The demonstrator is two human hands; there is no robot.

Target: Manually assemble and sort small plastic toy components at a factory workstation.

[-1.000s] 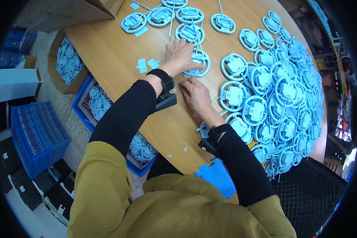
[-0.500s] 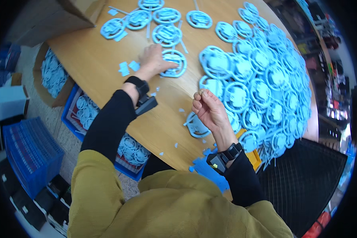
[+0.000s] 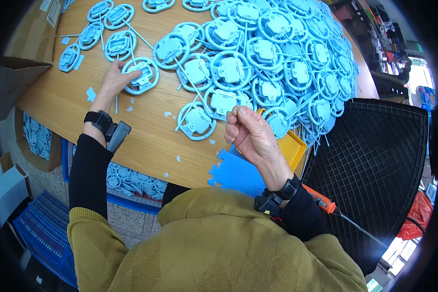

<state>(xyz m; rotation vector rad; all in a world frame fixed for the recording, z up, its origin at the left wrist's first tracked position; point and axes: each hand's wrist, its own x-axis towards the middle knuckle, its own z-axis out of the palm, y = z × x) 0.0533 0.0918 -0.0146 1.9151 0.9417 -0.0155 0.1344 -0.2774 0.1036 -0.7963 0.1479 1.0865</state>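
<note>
My left hand (image 3: 116, 80) reaches over the wooden table (image 3: 146, 131). Its thumb and fingers are closed on a light-blue plastic ring part (image 3: 141, 83), which lies flat and has a block-like centre. My right hand (image 3: 253, 136) is raised near the heap's front edge, thumb and fingertips pinched together. Whatever may be between those fingertips is too small to make out. Several similar ring parts (image 3: 119, 45) with thin rods lie beyond my left hand. A large heap of them (image 3: 228, 70) covers the table's right side.
A blue foam mat (image 3: 236, 170) and yellow basket (image 3: 291, 148) lie by my right forearm. Beside it is an orange-handled tool (image 3: 323, 200) with a thin metal shaft. A black mesh panel (image 3: 370, 160) stands right; a cardboard box (image 3: 27, 63) stands left. Light-blue scraps (image 3: 91, 94) dot the table.
The view has swung, so the table and heap sit further left and the orange-handled tool now shows. My left hand stays at a ring part; my right hand keeps its pinch.
</note>
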